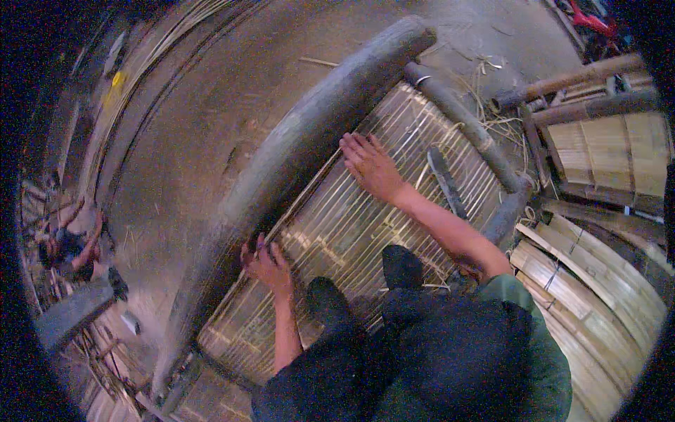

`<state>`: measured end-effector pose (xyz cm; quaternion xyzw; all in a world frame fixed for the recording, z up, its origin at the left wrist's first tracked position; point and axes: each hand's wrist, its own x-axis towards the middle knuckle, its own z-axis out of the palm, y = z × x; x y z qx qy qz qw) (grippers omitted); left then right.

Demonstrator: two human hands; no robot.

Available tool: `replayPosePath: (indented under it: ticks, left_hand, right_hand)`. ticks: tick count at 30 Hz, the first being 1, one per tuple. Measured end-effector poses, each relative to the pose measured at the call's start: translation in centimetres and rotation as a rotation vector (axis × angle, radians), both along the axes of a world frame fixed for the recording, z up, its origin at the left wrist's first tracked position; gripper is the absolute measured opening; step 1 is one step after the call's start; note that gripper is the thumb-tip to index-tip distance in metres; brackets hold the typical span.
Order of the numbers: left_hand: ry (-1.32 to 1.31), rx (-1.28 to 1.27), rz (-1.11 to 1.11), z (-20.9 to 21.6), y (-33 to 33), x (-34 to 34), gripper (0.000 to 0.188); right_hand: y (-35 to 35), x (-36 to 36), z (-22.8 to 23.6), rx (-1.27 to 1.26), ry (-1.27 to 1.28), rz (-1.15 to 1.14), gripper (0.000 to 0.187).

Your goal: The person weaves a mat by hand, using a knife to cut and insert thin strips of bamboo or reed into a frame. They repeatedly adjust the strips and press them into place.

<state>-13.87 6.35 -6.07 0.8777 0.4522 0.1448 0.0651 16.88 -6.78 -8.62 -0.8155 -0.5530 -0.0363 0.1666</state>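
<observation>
Right hand (pixel 373 167) lay flat, grip released, on bamboo slats (pixel 344 224); left hand (pixel 268 269) touched their edge beside the thick pole (pixel 285 158), grip indeterminable.

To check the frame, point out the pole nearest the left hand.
The long, thick pole at the upper left of the slats, just past the left hand; the thinner upper-right pole lies farther away.
</observation>
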Motion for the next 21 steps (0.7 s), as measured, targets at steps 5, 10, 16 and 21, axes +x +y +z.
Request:
replayPosePath:
  ticks: [5,10,16,21]
  left_hand:
    - [0.167,-0.004,-0.163,0.2,-1.8,0.0,0.053]
    - [0.225,-0.044,-0.152,-0.7,-1.9,0.5,0.056]
    - [-0.037,-0.164,-0.124,-0.7,-1.9,-0.4,0.054]
    - [0.04,-0.158,-0.184,1.4,-1.5,0.6,0.052]
  right_hand:
    - [0.5,-0.5,0.6,-0.052,-0.014,-0.031,0.047]
    - [0.7,-0.2,1.0,0.046,0.025,0.044,0.047]
    - [0.9,-2.5,1.3,-0.065,-0.078,0.031,0.044]
    - [0.0,0.1,1.6,0.137,0.282,-0.096,0.036]
